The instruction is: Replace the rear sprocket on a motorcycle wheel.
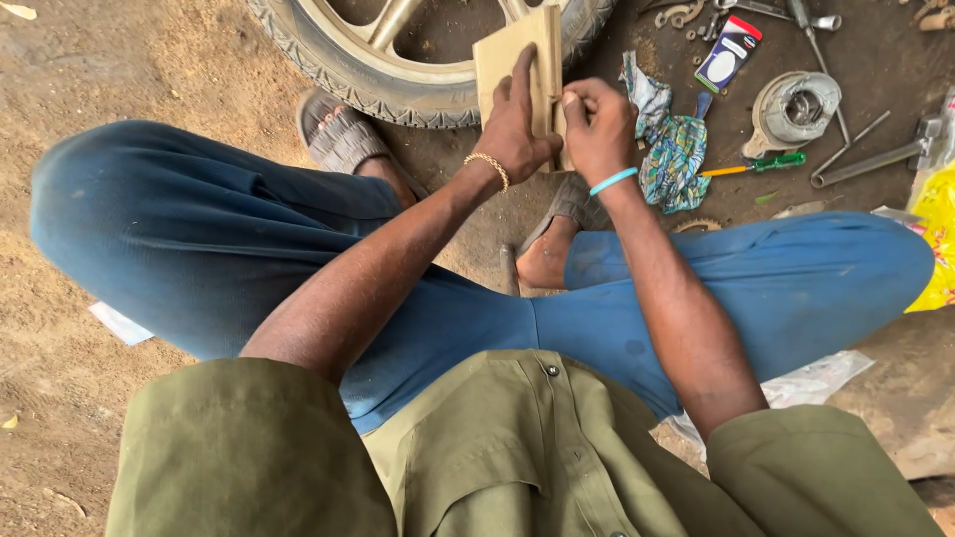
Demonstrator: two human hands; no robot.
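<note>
I squat on a dirt floor with both hands raised in front of me around a flat tan cardboard piece (502, 55). My left hand (517, 124), with a gold bracelet at the wrist, grips the piece with its forefinger laid up along the face. My right hand (597, 124), with a light blue wristband, pinches the piece's right edge, where it looks folded. Just behind the cardboard lies a motorcycle wheel (398, 80) with a knobbed tyre and light spokes.
A patterned rag (671, 149) lies right of my hands, beside a green-handled screwdriver (756, 164), a round metal part (796, 109), a small packet (728, 52), metal rods and wrenches (865, 164). A yellow bag (935, 229) sits at far right. My sandalled feet (343, 134) rest on the dirt.
</note>
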